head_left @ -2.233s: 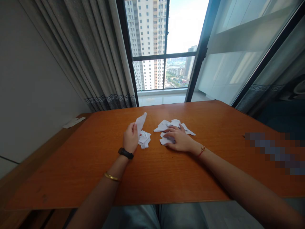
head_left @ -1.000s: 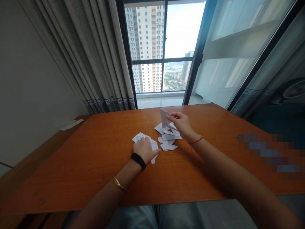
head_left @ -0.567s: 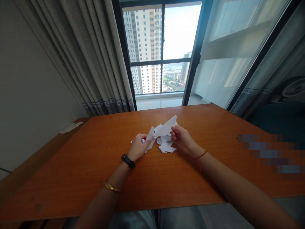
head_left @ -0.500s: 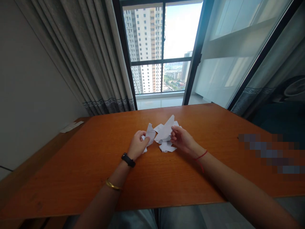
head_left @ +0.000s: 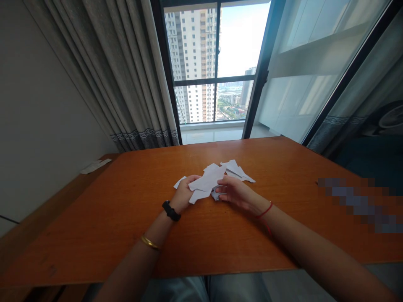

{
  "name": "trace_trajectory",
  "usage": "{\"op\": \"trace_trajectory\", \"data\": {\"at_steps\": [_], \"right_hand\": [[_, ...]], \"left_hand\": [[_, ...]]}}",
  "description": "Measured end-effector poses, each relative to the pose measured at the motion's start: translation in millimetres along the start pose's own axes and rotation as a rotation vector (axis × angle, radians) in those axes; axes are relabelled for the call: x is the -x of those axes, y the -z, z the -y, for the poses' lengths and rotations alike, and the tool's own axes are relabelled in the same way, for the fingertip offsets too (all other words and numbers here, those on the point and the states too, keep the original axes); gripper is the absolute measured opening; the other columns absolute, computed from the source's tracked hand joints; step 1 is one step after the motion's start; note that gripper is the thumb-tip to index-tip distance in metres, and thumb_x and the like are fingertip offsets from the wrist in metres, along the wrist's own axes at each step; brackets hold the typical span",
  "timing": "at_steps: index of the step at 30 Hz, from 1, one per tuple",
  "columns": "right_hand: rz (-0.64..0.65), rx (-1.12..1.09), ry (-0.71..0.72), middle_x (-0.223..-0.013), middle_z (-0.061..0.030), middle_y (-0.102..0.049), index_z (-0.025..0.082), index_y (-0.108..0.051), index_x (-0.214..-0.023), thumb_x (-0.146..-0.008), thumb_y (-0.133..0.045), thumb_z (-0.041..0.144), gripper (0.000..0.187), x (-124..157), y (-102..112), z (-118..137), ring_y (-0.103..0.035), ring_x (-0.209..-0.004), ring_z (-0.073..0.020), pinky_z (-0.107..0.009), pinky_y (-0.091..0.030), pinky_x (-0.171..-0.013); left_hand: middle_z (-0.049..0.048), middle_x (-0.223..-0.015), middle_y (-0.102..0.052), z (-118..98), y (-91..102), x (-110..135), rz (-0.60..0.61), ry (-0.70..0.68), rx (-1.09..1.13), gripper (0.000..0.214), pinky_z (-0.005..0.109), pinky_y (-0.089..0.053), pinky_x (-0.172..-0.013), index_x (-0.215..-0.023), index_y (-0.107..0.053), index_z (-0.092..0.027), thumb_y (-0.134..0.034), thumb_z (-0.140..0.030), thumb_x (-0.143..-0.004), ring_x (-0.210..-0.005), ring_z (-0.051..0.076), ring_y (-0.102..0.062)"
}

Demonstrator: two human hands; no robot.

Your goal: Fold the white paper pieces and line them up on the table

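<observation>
Now paper strip (head_left: 206,183) slants up-right between 2 hands.

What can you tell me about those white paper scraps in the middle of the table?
The white paper scraps are thin, flat, irregular pieces with straight cut edges, heaped loosely and overlapping on the orange-brown wooden table. Several fan out toward the window side. The left hand and right hand meet at the near edge of the pile, fingers on the pieces; a long strip lies across the top between them.
</observation>
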State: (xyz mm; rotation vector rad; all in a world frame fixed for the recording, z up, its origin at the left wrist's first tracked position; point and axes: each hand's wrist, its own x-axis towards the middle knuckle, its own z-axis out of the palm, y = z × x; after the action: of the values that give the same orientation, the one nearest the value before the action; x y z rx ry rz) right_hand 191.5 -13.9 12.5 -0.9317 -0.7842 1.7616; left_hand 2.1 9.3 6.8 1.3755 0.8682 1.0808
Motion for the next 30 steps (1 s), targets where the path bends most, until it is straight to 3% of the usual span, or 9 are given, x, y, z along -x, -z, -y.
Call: {"op": "trace_trajectory", "data": {"at_steps": [4, 6, 11, 15, 20, 23, 26, 30], "right_hand": [[0.020, 0.188, 0.061, -0.066, -0.0005, -0.062, 0.018, -0.054, -0.073, -0.066, -0.068, 0.021, 0.017, -3, 3, -5, -0.057, -0.054, -0.0105, -0.019, -0.043, -0.044], [0.005, 0.312, 0.101, -0.061, 0.0004, -0.061, 0.017, -0.053, -0.070, -0.067, -0.067, 0.023, 0.016, -3, 5, -5, -0.056, -0.051, -0.0098, -0.018, -0.041, -0.042], [-0.039, 0.672, 0.226, -0.050, 0.0030, -0.057, 0.018, -0.052, -0.065, -0.069, -0.068, 0.027, 0.019, 0, 4, -4, -0.050, -0.044, -0.0083, -0.017, -0.036, -0.039], [-0.097, 0.613, 0.221, -0.048, 0.0019, -0.058, 0.018, -0.054, -0.065, -0.070, -0.069, 0.036, 0.025, 0, 3, -5, -0.048, -0.040, -0.0085, -0.019, -0.034, -0.038], [-0.105, 0.432, 0.158, -0.049, 0.0014, -0.058, 0.017, -0.055, -0.065, -0.066, -0.074, 0.042, 0.031, -4, 6, -5, -0.048, -0.040, -0.0078, -0.018, -0.031, -0.038], [-0.121, 0.469, 0.176, -0.052, 0.0018, -0.058, 0.017, -0.055, -0.067, -0.066, -0.074, 0.044, 0.033, -5, 5, -6, -0.048, -0.041, -0.0079, -0.019, -0.032, -0.038], [-0.183, 0.518, 0.313, -0.060, 0.0045, -0.057, 0.018, -0.055, -0.080, -0.063, -0.077, 0.041, 0.035, -3, 3, -7, -0.048, -0.045, -0.0073, -0.019, -0.034, -0.039], [-0.119, 0.567, 0.366, -0.058, 0.0050, -0.054, 0.017, -0.056, -0.077, -0.064, -0.076, 0.040, 0.033, -2, 2, -4, -0.045, -0.044, -0.0064, -0.019, -0.032, -0.039]], "left_hand": [[0.0061, -0.080, -0.067, -1, 0.2, 0, 0.039, 0.082, 0.095, 0.033, 0.027, -0.048, -0.063, -0.082, -0.066, -0.013, -0.061, -0.045, -0.073, -0.073, 0.018, -0.061], [0.0059, -0.083, -0.066, 0, 0.0, 1, 0.061, 0.111, 0.117, 0.037, 0.026, -0.048, -0.060, -0.090, -0.065, -0.014, -0.054, -0.047, -0.079, -0.072, 0.017, -0.061], [0.0027, -0.087, -0.065, 0, -3.1, 6, 0.166, 0.128, 0.081, 0.054, 0.020, -0.045, -0.055, -0.126, -0.048, -0.020, -0.064, -0.037, -0.077, -0.065, 0.012, -0.060], [0.0086, -0.104, -0.061, -2, -9.4, 11, 0.263, 0.145, 0.096, 0.079, 0.026, -0.053, -0.055, -0.142, -0.026, -0.027, -0.068, -0.039, -0.076, -0.078, 0.020, -0.066], [0.0134, -0.116, -0.056, -3, -14.9, 14, 0.276, 0.119, 0.010, 0.081, 0.024, -0.054, -0.048, -0.146, -0.017, -0.030, -0.063, -0.041, -0.080, -0.086, 0.025, -0.067], [0.0147, -0.115, -0.057, -1, -15.0, 13, 0.285, 0.106, -0.028, 0.075, 0.022, -0.051, -0.042, -0.145, -0.020, -0.027, -0.059, -0.039, -0.083, -0.079, 0.023, -0.068], [0.0143, -0.111, -0.059, 1, -13.3, 13, 0.302, 0.099, -0.078, 0.060, 0.019, -0.046, -0.036, -0.136, -0.032, -0.022, -0.057, -0.039, -0.084, -0.070, 0.020, -0.068], [0.0126, -0.103, -0.061, -1, -8.0, 13, 0.387, 0.171, -0.073, 0.051, 0.019, -0.044, -0.035, -0.123, -0.040, -0.019, -0.061, -0.039, -0.082, -0.065, 0.020, -0.068]]}}
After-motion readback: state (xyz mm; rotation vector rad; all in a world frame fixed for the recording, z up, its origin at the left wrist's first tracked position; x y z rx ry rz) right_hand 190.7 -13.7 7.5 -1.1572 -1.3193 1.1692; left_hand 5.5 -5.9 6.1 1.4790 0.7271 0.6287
